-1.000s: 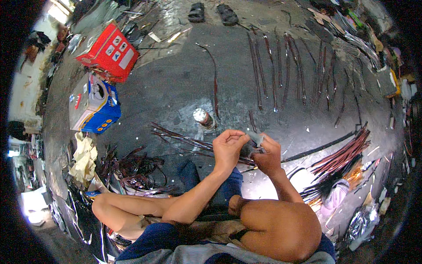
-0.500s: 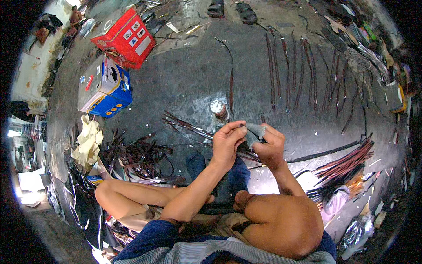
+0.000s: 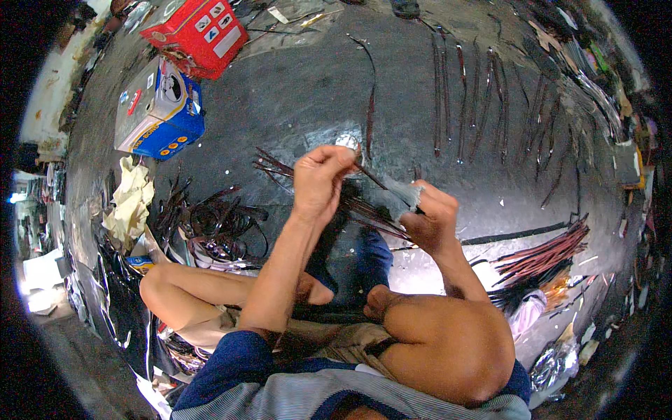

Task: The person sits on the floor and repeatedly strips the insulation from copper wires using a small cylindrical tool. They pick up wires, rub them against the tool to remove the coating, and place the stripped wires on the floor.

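A thin dark strip stretches between my two hands. My left hand pinches its upper left end between thumb and fingers. Closed around a grey rag, my right hand holds the cloth about the strip's lower part. Just behind my left fingers stands a container with a pale top, partly hidden. Below my hands lies a bundle of dark strips across the floor. One long dark strip lies apart, beyond the container.
Many dark strips lie in a row at the far right. A reddish-brown bundle rests at right. On the left are a tangled strip heap, crumpled cream sheet, blue box and red box.
My left hand has moved left and up, away from the right hand, and the strip now shows between them. The right hand stays nearly in place. The whole view has shifted slightly.
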`<state>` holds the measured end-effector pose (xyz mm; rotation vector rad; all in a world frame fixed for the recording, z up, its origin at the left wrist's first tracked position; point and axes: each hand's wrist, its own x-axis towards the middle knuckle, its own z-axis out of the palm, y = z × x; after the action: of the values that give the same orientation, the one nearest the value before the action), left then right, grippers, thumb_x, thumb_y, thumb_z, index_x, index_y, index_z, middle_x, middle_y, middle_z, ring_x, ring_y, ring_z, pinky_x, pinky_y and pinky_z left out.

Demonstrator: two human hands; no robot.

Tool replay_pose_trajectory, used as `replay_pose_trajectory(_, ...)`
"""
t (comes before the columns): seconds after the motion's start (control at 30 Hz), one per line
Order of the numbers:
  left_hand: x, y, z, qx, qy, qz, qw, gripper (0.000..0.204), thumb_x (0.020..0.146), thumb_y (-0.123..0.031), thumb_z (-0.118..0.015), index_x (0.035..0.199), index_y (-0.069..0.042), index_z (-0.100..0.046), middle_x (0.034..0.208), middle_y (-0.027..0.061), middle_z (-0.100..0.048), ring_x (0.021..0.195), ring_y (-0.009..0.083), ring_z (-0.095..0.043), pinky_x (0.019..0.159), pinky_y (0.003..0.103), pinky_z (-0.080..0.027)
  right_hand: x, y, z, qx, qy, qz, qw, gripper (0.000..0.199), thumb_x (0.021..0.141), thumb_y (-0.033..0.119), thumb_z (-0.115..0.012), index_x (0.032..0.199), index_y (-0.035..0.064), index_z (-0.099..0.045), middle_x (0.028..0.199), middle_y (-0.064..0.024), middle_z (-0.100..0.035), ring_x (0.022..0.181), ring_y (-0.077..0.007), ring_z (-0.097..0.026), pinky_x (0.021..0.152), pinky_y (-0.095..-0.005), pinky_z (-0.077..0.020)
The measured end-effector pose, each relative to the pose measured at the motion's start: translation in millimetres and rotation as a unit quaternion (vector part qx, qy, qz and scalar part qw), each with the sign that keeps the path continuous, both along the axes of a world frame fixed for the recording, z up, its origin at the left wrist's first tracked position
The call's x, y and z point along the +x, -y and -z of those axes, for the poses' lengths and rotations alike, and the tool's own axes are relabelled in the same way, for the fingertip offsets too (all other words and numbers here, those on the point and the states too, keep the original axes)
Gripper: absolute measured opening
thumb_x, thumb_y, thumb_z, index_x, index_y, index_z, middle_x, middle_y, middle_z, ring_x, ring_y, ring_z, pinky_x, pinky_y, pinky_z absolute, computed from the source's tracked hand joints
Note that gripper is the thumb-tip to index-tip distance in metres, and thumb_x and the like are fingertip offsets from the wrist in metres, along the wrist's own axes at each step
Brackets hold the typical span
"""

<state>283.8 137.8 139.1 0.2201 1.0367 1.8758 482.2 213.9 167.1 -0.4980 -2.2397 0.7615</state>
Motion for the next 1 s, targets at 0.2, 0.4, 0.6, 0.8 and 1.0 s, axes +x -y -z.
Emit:
replay_pose_trajectory(0.2,-83.4,5.5,6.0,-0.010,-0.025,-0.061,0.998,0.006,0.091,-0.008,-0.070,0.093,-0.003,-0.068,0.079,0.0048,-0.068,0.068,0.0137,-0.065,0.065,0.025,-0.052,30.2,9.0,25.7,-0.073,0.024,0.009,0.997,0.031,0.071,0.008,-0.076,0.102,0.0084,-0.074,0.075,-0.0092,-0.063,0.063,-0.0274,-0.062,0.054,-0.0368,-0.0461)
replay_pose_trajectory(0.4,-184.1,30.5,67.4,-0.153,0.004,-0.154,0.976,0.013,0.088,-0.016,-0.077,0.087,-0.007,-0.067,0.077,0.0031,-0.066,0.066,0.0124,-0.063,0.062,0.023,-0.054,96.8,22.2,62.4,-0.155,0.156,0.056,0.974,0.022,0.071,0.012,-0.077,0.093,0.0083,-0.076,0.074,-0.0111,-0.065,0.065,-0.0285,-0.063,0.057,-0.0396,-0.0454)
replay_pose_trajectory(0.6,-218.5,46.2,108.9,-0.308,-0.039,-0.133,0.941,0.027,0.085,-0.030,-0.081,0.084,-0.008,-0.066,0.071,0.0047,-0.067,0.050,0.0127,-0.059,0.042,0.023,-0.044,159.9,36.0,86.5,-0.253,0.242,0.121,0.929,0.023,0.071,0.010,-0.073,0.094,0.0057,-0.076,0.083,-0.0159,-0.069,0.072,-0.0341,-0.065,0.066,-0.0404,-0.0505)
replay_pose_trajectory(0.8,-186.2,72.9,129.9,-0.511,-0.655,-0.112,0.545,0.039,0.082,-0.040,-0.078,0.092,-0.003,-0.068,0.070,0.0123,-0.069,0.058,0.0287,-0.068,0.055,0.042,-0.053,205.4,24.0,98.8,-0.301,0.340,0.242,0.858,0.013,0.069,0.005,-0.065,0.076,-0.0051,-0.063,0.077,-0.0223,-0.062,0.074,-0.0366,-0.064,0.070,-0.0421,-0.0496)
replay_pose_trajectory(1.0,-6.1,27.7,107.2,-0.032,-0.849,0.178,0.497,0.014,0.076,-0.018,-0.071,0.078,-0.012,-0.058,0.086,0.0096,-0.063,0.078,0.0259,-0.064,0.059,0.037,-0.052,183.0,17.8,128.7,-0.203,0.249,0.208,0.924,0.015,0.072,-0.002,-0.065,0.085,-0.0007,-0.070,0.066,-0.0099,-0.056,0.061,-0.0161,-0.050,0.056,-0.0320,-0.0401)
